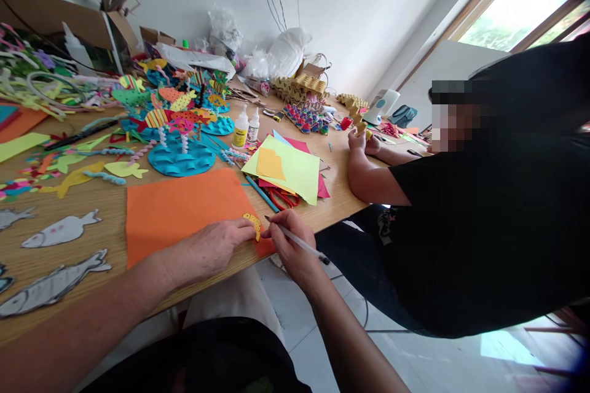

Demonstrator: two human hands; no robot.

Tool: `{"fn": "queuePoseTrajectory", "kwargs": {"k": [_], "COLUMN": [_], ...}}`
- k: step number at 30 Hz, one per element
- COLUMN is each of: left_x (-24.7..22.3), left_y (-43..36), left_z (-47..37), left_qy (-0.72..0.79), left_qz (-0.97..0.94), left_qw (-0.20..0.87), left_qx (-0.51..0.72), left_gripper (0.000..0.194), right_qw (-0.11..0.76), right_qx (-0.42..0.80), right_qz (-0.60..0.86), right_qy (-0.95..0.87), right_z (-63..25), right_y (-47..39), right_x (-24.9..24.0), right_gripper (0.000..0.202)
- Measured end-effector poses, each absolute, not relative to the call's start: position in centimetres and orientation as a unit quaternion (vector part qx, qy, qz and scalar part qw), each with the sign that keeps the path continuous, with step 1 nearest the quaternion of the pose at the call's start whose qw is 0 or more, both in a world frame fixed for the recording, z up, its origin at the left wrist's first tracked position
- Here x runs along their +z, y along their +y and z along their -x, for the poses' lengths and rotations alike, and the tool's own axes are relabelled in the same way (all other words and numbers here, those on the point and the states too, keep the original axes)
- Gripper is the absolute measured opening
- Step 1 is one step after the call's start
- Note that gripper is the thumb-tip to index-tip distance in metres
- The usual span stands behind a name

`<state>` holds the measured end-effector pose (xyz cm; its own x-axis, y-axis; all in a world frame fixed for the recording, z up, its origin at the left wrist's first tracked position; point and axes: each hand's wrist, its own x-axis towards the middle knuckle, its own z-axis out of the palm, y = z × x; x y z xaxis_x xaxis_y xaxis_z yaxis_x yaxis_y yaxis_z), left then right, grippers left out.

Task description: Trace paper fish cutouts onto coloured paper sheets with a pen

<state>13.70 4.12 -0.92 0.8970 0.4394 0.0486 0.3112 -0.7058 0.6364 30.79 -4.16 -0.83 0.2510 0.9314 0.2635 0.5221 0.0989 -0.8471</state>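
Observation:
An orange paper sheet [184, 209] lies at the table's front edge. Near its right corner rests a small yellow cut-out with dark marks [252, 225]. The fingertips of my left hand [214, 249] press on this cut-out, its fingers together and pointing right. My right hand [292, 245] grips a pen with a clear barrel [302, 241], its tip just right of the cut-out, over the sheet's corner. Whether the tip touches the paper cannot be made out.
White paper fish [62, 230] lie at the left. Behind the sheet are a blue round base [181, 159] with colourful fish, glue bottles [240, 129], yellow-green paper [295, 166] and red scissors [284, 198]. A person in black [461, 215] sits at the right, hands holding something yellow.

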Motion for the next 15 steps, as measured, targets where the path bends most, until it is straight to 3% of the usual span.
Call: {"fn": "queuePoseTrajectory", "kwargs": {"k": [6, 15], "left_x": [-0.7, 1.1], "left_y": [4.1, 6.5], "left_z": [-13.7, -14.6], "left_qy": [0.232, 0.175], "left_qz": [-0.922, -0.94], "left_qw": [0.299, 0.291], "left_qx": [0.085, 0.043], "left_gripper": [0.026, 0.037], "right_qw": [0.408, 0.398], "right_qx": [0.179, 0.187], "right_qz": [0.646, 0.65], "right_qy": [-0.619, -0.62], "right_z": [-30.7, -30.7], "right_y": [-3.8, -3.9], "right_x": [-0.9, -0.8], "right_gripper": [0.005, 0.005]}}
